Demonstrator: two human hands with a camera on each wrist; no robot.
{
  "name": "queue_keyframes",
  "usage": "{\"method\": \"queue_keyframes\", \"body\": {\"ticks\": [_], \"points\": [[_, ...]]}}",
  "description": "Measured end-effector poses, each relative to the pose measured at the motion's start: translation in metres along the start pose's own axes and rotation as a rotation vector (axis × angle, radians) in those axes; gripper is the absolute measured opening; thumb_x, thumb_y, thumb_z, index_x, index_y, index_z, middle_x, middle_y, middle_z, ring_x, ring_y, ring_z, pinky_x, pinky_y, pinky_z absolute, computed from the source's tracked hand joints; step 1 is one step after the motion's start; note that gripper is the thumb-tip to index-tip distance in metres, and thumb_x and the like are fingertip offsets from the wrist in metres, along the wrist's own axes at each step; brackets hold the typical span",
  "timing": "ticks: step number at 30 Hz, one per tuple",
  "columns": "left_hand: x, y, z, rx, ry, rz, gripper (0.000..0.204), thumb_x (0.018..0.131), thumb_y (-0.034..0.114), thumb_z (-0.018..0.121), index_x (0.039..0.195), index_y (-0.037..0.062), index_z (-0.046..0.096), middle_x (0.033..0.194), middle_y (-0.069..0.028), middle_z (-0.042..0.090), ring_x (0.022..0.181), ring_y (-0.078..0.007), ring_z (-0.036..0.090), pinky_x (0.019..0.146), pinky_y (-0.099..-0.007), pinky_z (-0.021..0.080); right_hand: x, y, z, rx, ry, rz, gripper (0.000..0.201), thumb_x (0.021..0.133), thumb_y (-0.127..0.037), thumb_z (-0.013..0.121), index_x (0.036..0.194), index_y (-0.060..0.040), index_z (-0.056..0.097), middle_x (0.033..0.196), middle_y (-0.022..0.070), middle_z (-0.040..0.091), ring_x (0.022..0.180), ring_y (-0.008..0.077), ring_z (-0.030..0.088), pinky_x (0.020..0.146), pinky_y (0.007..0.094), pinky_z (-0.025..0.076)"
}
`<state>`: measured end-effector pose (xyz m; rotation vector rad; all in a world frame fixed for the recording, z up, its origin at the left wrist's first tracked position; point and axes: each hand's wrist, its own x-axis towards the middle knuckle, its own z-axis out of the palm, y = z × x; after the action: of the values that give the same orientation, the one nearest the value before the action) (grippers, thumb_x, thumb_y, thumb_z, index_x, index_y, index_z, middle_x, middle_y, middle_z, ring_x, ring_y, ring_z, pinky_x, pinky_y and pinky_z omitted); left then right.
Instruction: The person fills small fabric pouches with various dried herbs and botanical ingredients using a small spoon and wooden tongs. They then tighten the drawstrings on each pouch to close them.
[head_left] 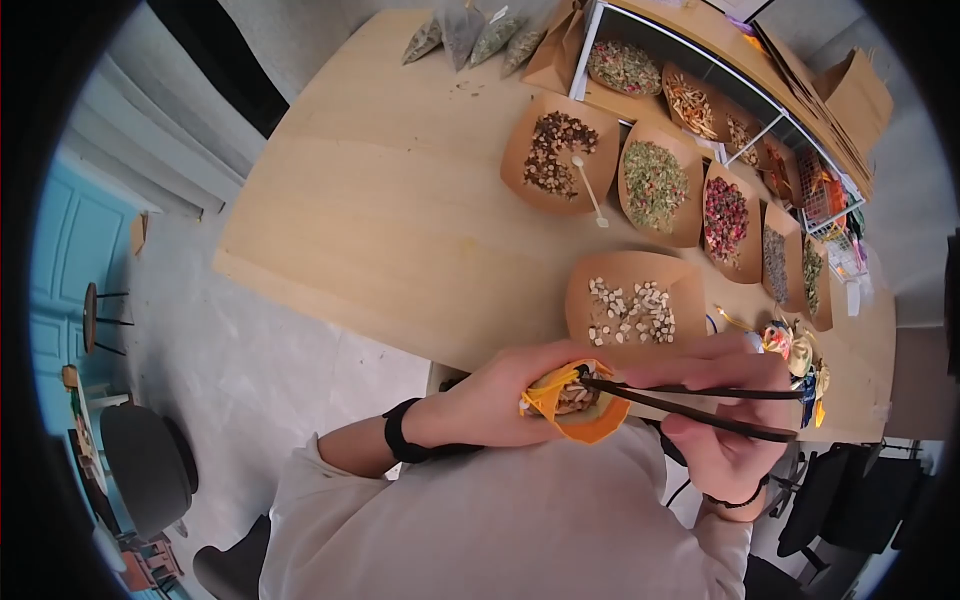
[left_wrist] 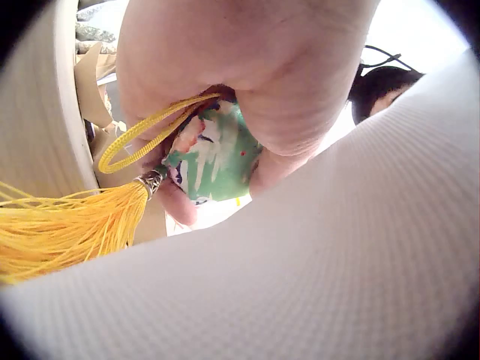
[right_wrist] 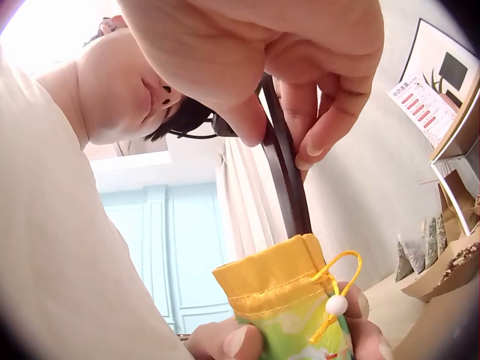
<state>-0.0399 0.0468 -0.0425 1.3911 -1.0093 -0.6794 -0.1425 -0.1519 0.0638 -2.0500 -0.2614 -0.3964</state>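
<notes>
My left hand point(head_left: 485, 400) grips a small drawstring pouch point(head_left: 592, 430) upright, its yellow mouth turned up. Brown and pale dried pieces show inside the mouth in the head view. Under the hand, the left wrist view shows the pouch's green patterned cloth point(left_wrist: 217, 161), a yellow cord loop point(left_wrist: 124, 152) and a yellow tassel point(left_wrist: 75, 232). A pair of dark chopsticks point(head_left: 690, 408) is pinched between the thumb and fingers of my right hand point(head_left: 722, 458). Their tips point into the pouch mouth. In the right wrist view a white bead point(right_wrist: 336, 305) hangs on the drawstring.
Just beyond my hands stands a paper tray point(head_left: 582, 290) of pale diced pieces. Farther back are trays of brown bits point(head_left: 525, 180), green leaves point(head_left: 655, 185) and red buds point(head_left: 725, 215). A small scoop point(head_left: 590, 192) lies there. A shelf point(head_left: 770, 135) holds more trays.
</notes>
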Motion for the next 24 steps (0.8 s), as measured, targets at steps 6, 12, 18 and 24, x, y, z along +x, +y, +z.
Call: {"method": "queue_keyframes", "body": {"ticks": [6,12,18,24], "points": [[-0.002,-0.001,-0.001,-0.104,-0.019,-0.048,0.06,0.079,0.013,0.09,0.13,0.0034,0.059,0.12,-0.0093,0.069,0.108,-0.0185,0.069,0.092,-0.0327,0.055,-0.001,0.014,0.012,-0.001,0.056,-0.162,0.041,0.074,0.0,0.086,0.11,-0.0008,0.067,0.103,0.0116,0.075,0.087,0.0264,0.066,0.079,0.0341,0.051],[-0.001,0.002,-0.005,-0.106,-0.045,-0.025,0.06,0.08,0.009,0.088,0.133,0.0022,0.059,0.121,-0.0099,0.069,0.109,-0.0174,0.068,0.093,-0.0318,0.055,-0.004,0.009,0.008,0.042,-0.007,0.023,0.036,0.075,-0.009,0.086,0.109,-0.0021,0.077,0.104,0.013,0.073,0.085,0.0245,0.066,0.073,0.0341,0.051],[-0.001,0.004,-0.005,-0.135,-0.034,-0.014,0.058,0.082,0.009,0.083,0.134,0.006,0.06,0.117,-0.0107,0.072,0.106,-0.0216,0.071,0.092,-0.033,0.054,-0.008,0.016,0.008,0.343,0.025,0.115,0.037,0.076,-0.02,0.088,0.108,-0.0033,0.078,0.096,0.0106,0.073,0.084,0.0235,0.065,0.075,0.0335,0.049],[-0.003,-0.004,-0.004,-0.133,-0.052,0.005,0.058,0.084,0.01,0.082,0.137,0.0037,0.058,0.118,-0.0113,0.072,0.108,-0.0213,0.071,0.095,-0.0333,0.054,-0.01,0.01,-0.002,0.215,0.025,0.091,0.039,0.074,-0.018,0.09,0.107,-0.0041,0.076,0.09,0.0082,0.073,0.086,0.0203,0.065,0.076,0.0315,0.047]]}}
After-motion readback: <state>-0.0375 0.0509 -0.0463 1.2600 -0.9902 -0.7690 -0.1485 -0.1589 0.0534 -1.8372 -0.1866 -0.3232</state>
